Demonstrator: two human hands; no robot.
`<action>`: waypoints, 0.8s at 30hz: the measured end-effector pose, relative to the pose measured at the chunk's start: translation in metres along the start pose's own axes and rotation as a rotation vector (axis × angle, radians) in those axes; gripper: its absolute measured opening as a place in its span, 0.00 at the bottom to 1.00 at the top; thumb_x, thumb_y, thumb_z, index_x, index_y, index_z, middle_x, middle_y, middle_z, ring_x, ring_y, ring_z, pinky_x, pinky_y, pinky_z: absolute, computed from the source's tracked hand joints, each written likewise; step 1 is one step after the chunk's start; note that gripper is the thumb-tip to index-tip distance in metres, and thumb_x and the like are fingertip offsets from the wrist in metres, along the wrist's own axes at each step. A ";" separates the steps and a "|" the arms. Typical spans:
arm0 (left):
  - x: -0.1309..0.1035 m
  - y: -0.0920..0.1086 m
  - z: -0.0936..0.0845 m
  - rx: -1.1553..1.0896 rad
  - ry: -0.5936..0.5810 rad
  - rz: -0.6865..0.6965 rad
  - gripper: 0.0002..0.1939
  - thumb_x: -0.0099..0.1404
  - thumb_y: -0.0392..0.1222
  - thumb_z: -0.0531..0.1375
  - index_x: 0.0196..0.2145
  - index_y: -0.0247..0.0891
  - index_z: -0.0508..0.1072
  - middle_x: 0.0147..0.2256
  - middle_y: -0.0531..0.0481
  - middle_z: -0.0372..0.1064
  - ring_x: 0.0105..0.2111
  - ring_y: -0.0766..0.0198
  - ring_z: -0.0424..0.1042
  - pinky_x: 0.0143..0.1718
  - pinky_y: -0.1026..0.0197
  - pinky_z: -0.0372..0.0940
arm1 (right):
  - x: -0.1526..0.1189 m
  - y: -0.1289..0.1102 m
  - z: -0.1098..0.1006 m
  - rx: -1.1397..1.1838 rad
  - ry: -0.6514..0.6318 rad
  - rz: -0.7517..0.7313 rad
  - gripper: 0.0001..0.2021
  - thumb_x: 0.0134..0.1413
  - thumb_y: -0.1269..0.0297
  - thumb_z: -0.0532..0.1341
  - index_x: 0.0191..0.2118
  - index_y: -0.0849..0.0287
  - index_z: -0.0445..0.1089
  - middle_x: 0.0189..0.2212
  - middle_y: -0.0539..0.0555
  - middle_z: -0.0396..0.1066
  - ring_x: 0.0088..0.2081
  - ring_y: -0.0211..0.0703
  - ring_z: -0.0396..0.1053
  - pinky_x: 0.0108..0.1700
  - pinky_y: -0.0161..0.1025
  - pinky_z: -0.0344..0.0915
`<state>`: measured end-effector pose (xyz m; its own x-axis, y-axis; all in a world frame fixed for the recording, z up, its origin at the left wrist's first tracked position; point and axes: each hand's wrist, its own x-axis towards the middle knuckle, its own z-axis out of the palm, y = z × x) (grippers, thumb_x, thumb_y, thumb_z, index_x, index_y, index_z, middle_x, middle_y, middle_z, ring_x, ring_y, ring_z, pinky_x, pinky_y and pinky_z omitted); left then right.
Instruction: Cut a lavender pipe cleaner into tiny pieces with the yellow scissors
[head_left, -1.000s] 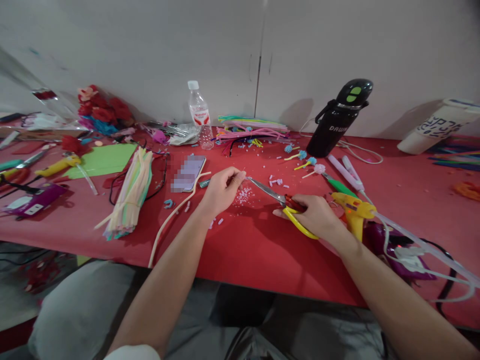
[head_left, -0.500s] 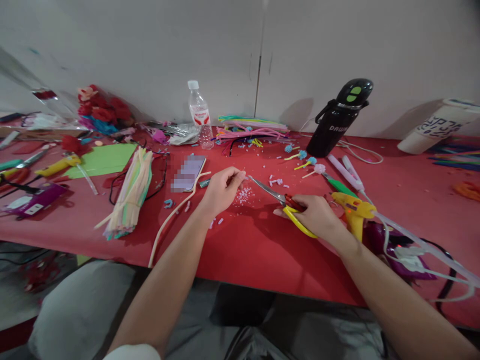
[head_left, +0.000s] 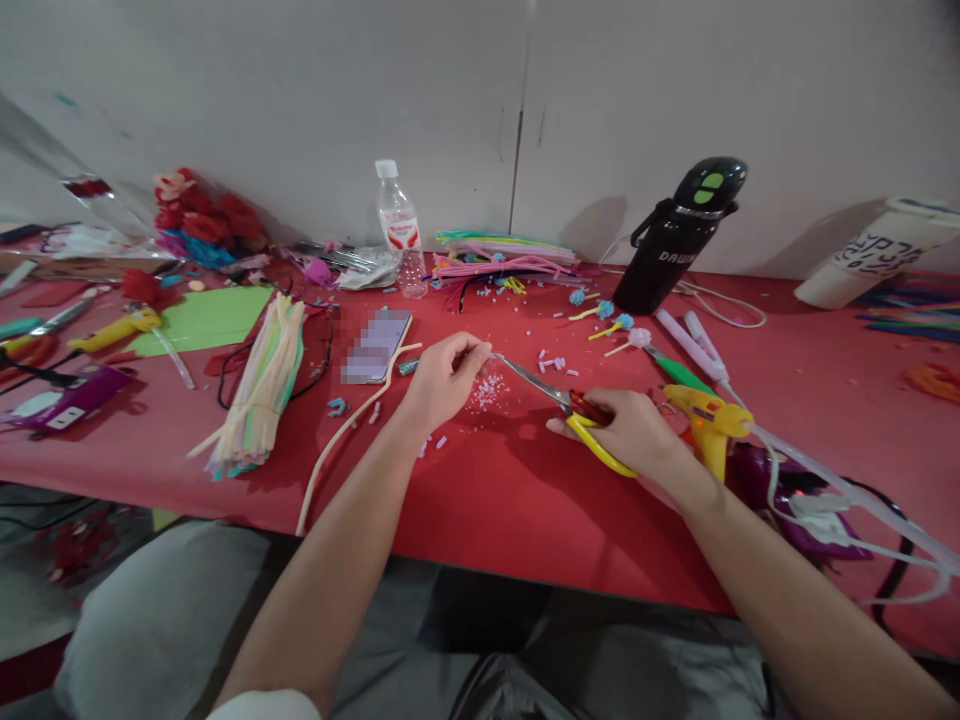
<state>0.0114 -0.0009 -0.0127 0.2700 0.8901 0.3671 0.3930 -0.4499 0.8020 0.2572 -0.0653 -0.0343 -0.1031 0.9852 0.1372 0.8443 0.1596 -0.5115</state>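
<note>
Over the middle of the red table, my left hand (head_left: pixel 448 378) pinches a small pale pink piece (head_left: pixel 492 350) between thumb and fingertips. Its short end only just shows. My right hand (head_left: pixel 636 432) grips scissors (head_left: pixel 541 384) with red and yellow handles, fingers wrapped through the loops. The blade tips point left and lie right beside the pinched piece. Under them is a scatter of tiny pale pink clippings (head_left: pixel 489 392). Several short pink pieces (head_left: pixel 553 363) lie to the right of that scatter, and a few more lie below my left wrist.
A bundle of pastel chenille stems (head_left: pixel 262 385), a phone (head_left: pixel 379 345) and a cream stem (head_left: pixel 337 435) lie to the left. Behind stand a plastic bottle (head_left: pixel 401 235) and a black flask (head_left: pixel 667 245). A yellow glue gun (head_left: pixel 709 420) and hair-straightener-like pink tool (head_left: pixel 694 345) are to the right.
Less of the pale pink piece shows at my left fingertips than before. Both hands and the scissors have hardly moved.
</note>
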 end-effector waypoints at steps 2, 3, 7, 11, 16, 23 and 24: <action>0.000 0.000 0.000 0.006 0.001 0.005 0.15 0.67 0.47 0.53 0.28 0.35 0.68 0.24 0.52 0.66 0.24 0.70 0.63 0.27 0.67 0.57 | 0.000 0.001 0.000 0.001 -0.002 -0.008 0.28 0.43 0.38 0.61 0.19 0.58 0.51 0.16 0.45 0.49 0.21 0.32 0.44 0.21 0.32 0.45; 0.000 0.000 -0.001 0.010 -0.001 0.006 0.15 0.67 0.47 0.53 0.28 0.35 0.68 0.24 0.52 0.66 0.24 0.70 0.63 0.27 0.67 0.57 | 0.000 0.001 0.000 0.003 0.000 -0.012 0.28 0.43 0.38 0.61 0.19 0.58 0.51 0.16 0.45 0.48 0.22 0.32 0.44 0.21 0.32 0.44; 0.000 0.001 -0.001 0.014 0.000 0.004 0.15 0.67 0.47 0.53 0.28 0.35 0.68 0.24 0.52 0.67 0.24 0.70 0.64 0.27 0.67 0.58 | 0.000 0.002 0.001 0.011 0.019 -0.019 0.28 0.44 0.40 0.62 0.19 0.58 0.50 0.16 0.44 0.46 0.22 0.32 0.43 0.21 0.32 0.43; 0.000 0.002 -0.001 0.012 -0.001 -0.006 0.14 0.67 0.46 0.54 0.28 0.35 0.69 0.24 0.52 0.68 0.24 0.70 0.65 0.27 0.68 0.59 | 0.000 0.001 0.000 0.021 -0.004 -0.006 0.27 0.44 0.42 0.63 0.19 0.59 0.51 0.16 0.44 0.47 0.22 0.32 0.43 0.21 0.32 0.44; -0.001 0.003 -0.001 0.012 -0.011 -0.012 0.14 0.67 0.46 0.53 0.28 0.35 0.70 0.25 0.51 0.70 0.24 0.70 0.66 0.27 0.68 0.60 | 0.000 0.000 0.000 0.032 -0.005 -0.001 0.27 0.43 0.41 0.63 0.19 0.59 0.52 0.16 0.44 0.48 0.21 0.31 0.44 0.21 0.32 0.44; -0.001 0.004 -0.001 0.013 -0.004 -0.016 0.15 0.66 0.47 0.54 0.28 0.35 0.70 0.25 0.51 0.70 0.24 0.70 0.66 0.27 0.67 0.60 | -0.001 0.003 0.002 0.032 -0.022 0.009 0.28 0.43 0.38 0.62 0.19 0.59 0.51 0.17 0.45 0.48 0.22 0.32 0.44 0.21 0.32 0.45; -0.001 0.005 -0.001 0.012 -0.005 -0.016 0.15 0.66 0.47 0.54 0.28 0.35 0.70 0.25 0.51 0.70 0.24 0.70 0.66 0.27 0.68 0.60 | -0.001 0.003 0.002 0.029 -0.023 0.007 0.28 0.43 0.38 0.62 0.19 0.59 0.51 0.17 0.45 0.48 0.22 0.32 0.44 0.21 0.32 0.45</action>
<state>0.0122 -0.0034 -0.0088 0.2683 0.8970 0.3513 0.4079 -0.4361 0.8021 0.2587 -0.0654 -0.0375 -0.1091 0.9875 0.1142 0.8297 0.1537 -0.5367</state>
